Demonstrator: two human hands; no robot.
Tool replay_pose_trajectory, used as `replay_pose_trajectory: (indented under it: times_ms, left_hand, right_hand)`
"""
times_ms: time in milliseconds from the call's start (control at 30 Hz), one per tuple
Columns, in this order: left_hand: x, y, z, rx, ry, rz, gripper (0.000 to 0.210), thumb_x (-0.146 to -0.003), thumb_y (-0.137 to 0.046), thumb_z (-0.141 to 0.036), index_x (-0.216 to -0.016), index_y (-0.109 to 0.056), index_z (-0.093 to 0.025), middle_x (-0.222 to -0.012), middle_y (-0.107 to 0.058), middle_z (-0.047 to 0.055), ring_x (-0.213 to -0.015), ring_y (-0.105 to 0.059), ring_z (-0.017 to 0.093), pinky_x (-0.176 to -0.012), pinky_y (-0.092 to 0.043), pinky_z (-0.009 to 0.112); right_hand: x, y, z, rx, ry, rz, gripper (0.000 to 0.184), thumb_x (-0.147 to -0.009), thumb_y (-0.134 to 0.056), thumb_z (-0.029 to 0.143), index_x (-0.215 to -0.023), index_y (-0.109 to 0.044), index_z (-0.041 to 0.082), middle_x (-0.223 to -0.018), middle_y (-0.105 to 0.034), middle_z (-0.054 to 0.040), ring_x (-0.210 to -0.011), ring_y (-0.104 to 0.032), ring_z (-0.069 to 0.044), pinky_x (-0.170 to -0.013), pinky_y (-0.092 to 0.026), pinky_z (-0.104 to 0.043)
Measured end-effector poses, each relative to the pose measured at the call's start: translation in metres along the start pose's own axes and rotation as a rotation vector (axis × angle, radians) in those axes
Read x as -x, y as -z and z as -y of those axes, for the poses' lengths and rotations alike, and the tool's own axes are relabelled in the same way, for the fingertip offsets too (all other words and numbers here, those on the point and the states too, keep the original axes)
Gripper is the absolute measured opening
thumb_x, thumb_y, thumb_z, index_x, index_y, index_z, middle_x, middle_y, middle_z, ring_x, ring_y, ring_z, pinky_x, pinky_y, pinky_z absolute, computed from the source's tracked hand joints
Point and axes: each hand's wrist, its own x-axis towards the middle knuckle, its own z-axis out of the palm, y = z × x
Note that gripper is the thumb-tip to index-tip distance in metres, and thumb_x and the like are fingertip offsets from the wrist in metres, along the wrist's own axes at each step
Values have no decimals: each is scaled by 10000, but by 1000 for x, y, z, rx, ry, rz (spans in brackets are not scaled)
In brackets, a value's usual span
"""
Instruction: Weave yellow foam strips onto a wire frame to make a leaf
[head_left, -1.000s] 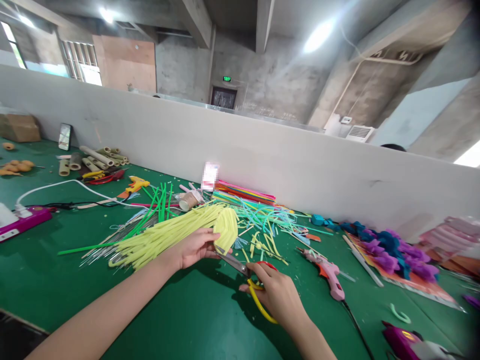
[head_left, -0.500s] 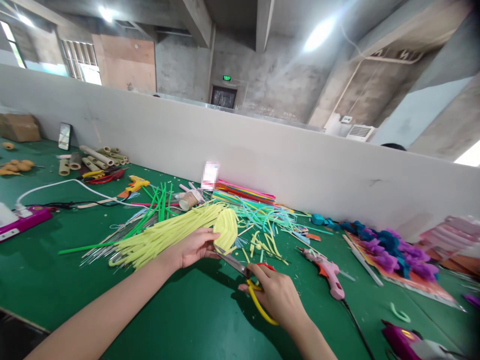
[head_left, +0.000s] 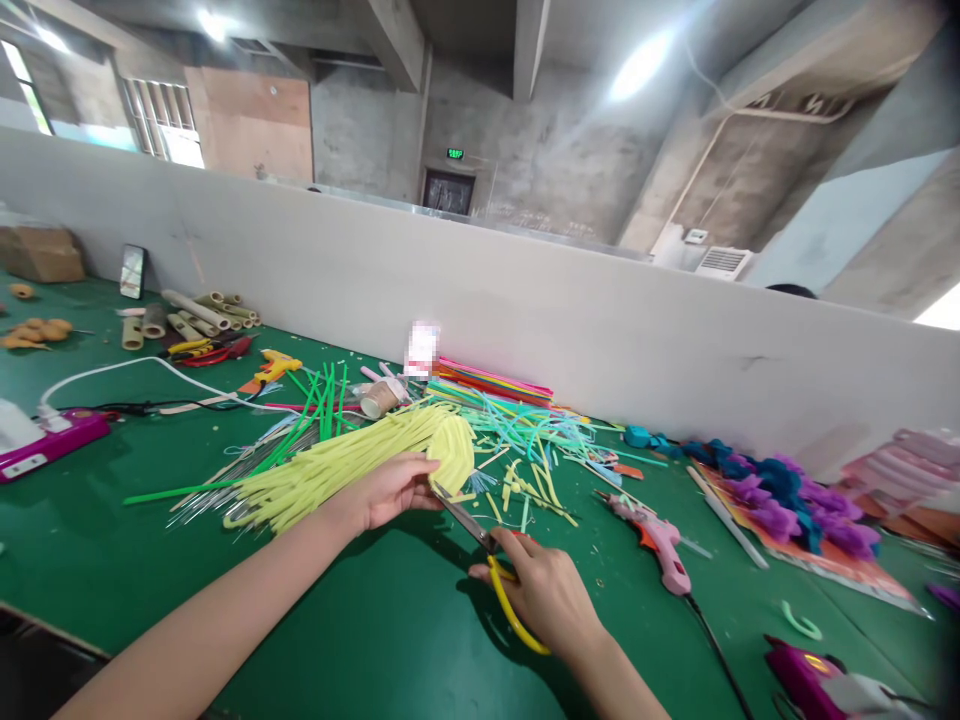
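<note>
Closed on the lower left edge of a yellow oval piece made of pipe cleaners (head_left: 453, 452), my left hand (head_left: 397, 488) holds it above the table. My right hand (head_left: 546, 590) is wrapped round the yellow and red handles of a pair of scissors (head_left: 469, 522). The scissor blades point up and left, with their tips at the bottom edge of the yellow piece, beside my left fingertips. Behind my left hand lies a large bundle of yellow pipe cleaners (head_left: 322, 470). Short yellow offcuts (head_left: 536, 488) are scattered to the right of the piece.
A pink glue gun (head_left: 660, 545) lies to the right, its cord running forward. Purple and blue fuzzy pieces (head_left: 787, 500) rest farther right. A yellow glue gun (head_left: 276, 366), bamboo tubes (head_left: 199, 315) and a purple power strip (head_left: 56, 445) are at left. A grey partition (head_left: 600, 310) stands behind.
My right hand and the scissors have shifted slightly left, and the handles sit closer together. My left hand still holds the yellow piece in nearly the same place.
</note>
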Motion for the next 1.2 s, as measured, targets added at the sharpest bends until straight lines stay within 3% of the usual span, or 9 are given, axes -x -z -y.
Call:
replay_pose_trajectory:
  times_ms: [233, 433, 600, 967, 1100, 1200]
  left_hand:
    - [-5, 5, 3, -14, 7, 2, 149, -817, -610, -191, -935, -606, -101, -831, -726, 127, -742, -712, 216, -657, -586, 303]
    - [-5, 6, 3, -9, -4, -9, 138, -829, -586, -177, -949, -592, -108, -816, -725, 119, -694, -709, 201, -640, -589, 301]
    - [-4, 5, 2, -11, -7, -22, 145, -822, -594, -171, -951, -573, -109, -822, -725, 123, -697, -714, 213, -633, -593, 309]
    - [-5, 7, 1, -25, 25, -1, 230, -801, -626, -224, -986, -599, -90, -869, -734, 152, -728, -719, 226, -648, -587, 311]
    - [-6, 7, 0, -13, 14, 7, 242, -810, -606, -221, -998, -609, -68, -882, -732, 174, -763, -719, 239, -654, -584, 310]
    - [-8, 9, 0, -8, -18, -30, 214, -813, -596, -195, -990, -613, -75, -877, -734, 154, -721, -714, 214, -621, -584, 293]
  right_hand:
    - [-4, -4, 3, -9, -17, 24, 384, -908, -419, 577, -990, -545, 223, -792, -700, -29, -630, -678, -205, -507, -327, -254]
    - [-5, -2, 3, 92, -212, -110, 417, -833, -506, 613, -886, -524, 200, -723, -675, -39, -647, -661, -215, -494, -297, -254]
    - [-7, -3, 6, 236, -118, -107, 297, -876, -513, 479, -799, -588, 201, -744, -664, -44, -681, -653, -207, -535, -293, -276]
    - [-11, -5, -5, 291, 84, -31, 463, -943, -369, 524, -765, -603, 167, -630, -659, -68, -505, -614, -184, -486, -185, -297]
    - [-11, -6, -8, 277, 77, -41, 458, -950, -371, 507, -743, -602, 171, -588, -652, -47, -472, -609, -171, -474, -163, -297]
    - [-9, -4, -11, 287, -24, -40, 478, -929, -384, 554, -726, -605, 182, -604, -664, -51, -490, -625, -178, -470, -155, -294]
